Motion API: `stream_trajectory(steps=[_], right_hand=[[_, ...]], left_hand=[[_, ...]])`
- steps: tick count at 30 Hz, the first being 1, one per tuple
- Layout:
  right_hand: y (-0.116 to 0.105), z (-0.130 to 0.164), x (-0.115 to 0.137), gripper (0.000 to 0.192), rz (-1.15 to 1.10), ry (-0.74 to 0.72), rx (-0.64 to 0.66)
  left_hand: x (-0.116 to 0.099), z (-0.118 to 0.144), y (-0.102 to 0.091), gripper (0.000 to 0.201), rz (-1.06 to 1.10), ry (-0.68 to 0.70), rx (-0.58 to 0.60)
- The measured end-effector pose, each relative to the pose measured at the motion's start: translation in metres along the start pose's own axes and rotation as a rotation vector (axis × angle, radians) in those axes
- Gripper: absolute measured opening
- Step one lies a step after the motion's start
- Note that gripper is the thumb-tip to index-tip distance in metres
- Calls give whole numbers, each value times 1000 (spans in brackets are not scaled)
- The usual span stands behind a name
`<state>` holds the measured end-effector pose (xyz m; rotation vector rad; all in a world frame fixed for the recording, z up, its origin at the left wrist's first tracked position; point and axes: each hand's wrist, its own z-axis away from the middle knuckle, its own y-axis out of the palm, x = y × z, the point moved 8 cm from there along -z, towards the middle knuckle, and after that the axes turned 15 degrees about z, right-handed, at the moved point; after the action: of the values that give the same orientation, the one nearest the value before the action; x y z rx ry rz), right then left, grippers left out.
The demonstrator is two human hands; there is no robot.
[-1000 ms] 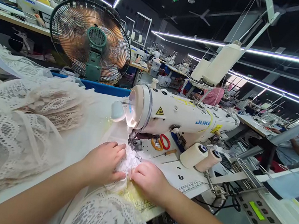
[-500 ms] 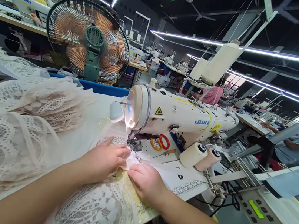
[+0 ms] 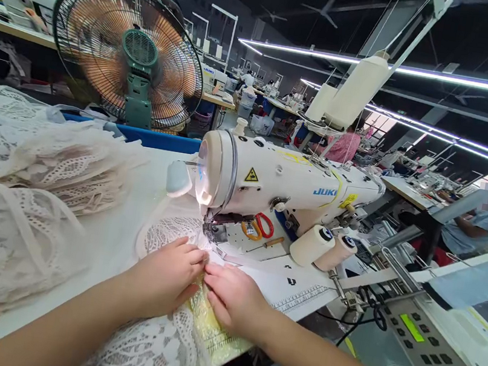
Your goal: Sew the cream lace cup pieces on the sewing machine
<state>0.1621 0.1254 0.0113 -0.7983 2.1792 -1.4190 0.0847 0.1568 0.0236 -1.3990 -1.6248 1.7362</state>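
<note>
A piece of white lace fabric (image 3: 151, 340) runs from the table's front edge up under the needle area of a white sewing machine (image 3: 249, 174). My left hand (image 3: 169, 273) presses on the lace just in front of the presser foot (image 3: 217, 233), fingers together at the fabric's edge. Close beside it, my right hand (image 3: 233, 298) pinches the same edge with its fingers closed. The fingertips of both hands almost meet. Under the hands, a yellow patch (image 3: 206, 315) with a shiny clear cover lies on the table. The exact grip under the fingers is hidden.
Heaped lace pieces (image 3: 29, 175) cover the left side. Red-and-orange-handled scissors (image 3: 260, 227), a wooden-handled tool (image 3: 272, 242) and two thread cones (image 3: 312, 245) sit by the machine. A large fan (image 3: 139, 54) stands behind; a control panel (image 3: 425, 338) is at right.
The lace has advanced a little toward the needle and some has slid off the front. Both hands stay on its edge, the left thumb now showing. The whole view has shifted slightly.
</note>
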Motion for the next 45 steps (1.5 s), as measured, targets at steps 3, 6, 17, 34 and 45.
stream_trajectory(steps=[3, 6, 17, 34, 45], right_hand=[[5, -8, -3, 25, 9, 14, 70], [9, -15, -5, 27, 20, 31, 97], [14, -15, -4, 37, 104, 53, -5], [14, -9, -5, 38, 43, 76, -20], [-4, -1, -27, 29, -398, 383, 27]], left_hand=[[7, -1, 0, 22, -52, -40, 18], [13, -3, 0, 27, -79, -63, 37], [28, -9, 1, 34, -206, -128, 71], [41, -10, -13, 37, -178, -247, -18], [39, -3, -33, 40, -188, -222, -225]])
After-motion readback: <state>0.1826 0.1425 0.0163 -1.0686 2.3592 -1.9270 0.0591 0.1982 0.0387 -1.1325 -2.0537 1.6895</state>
